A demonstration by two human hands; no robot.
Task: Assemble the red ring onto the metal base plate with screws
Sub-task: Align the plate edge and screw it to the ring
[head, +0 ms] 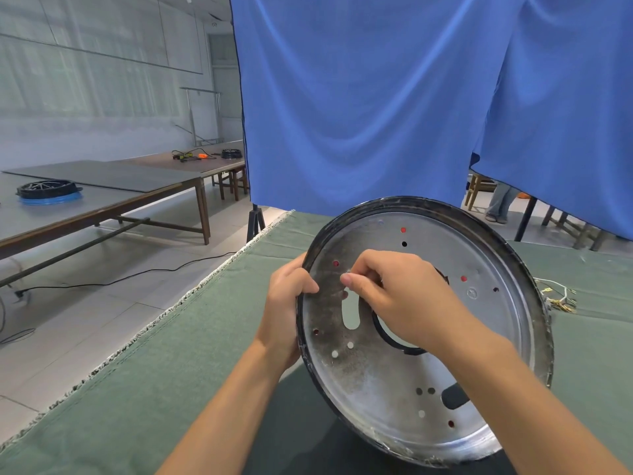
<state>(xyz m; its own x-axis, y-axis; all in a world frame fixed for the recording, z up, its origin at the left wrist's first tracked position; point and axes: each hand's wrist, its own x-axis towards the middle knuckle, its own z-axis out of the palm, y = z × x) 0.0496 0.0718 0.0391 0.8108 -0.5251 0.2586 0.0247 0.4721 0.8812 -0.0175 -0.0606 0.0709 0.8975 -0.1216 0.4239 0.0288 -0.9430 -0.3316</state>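
The round metal base plate with a black rim stands tilted on edge over the green table, its silver face toward me. Red shows through several of its small holes, so the red ring lies behind the plate, mostly hidden. My left hand grips the plate's left rim, thumb on the face. My right hand is at the plate's face near the upper left holes, thumb and fingers pinched together over something too small to make out.
The green cloth table has its frayed left edge running diagonally. A bundle of thin wires lies right of the plate. Blue curtains hang behind. Wooden tables with black round parts stand at the left.
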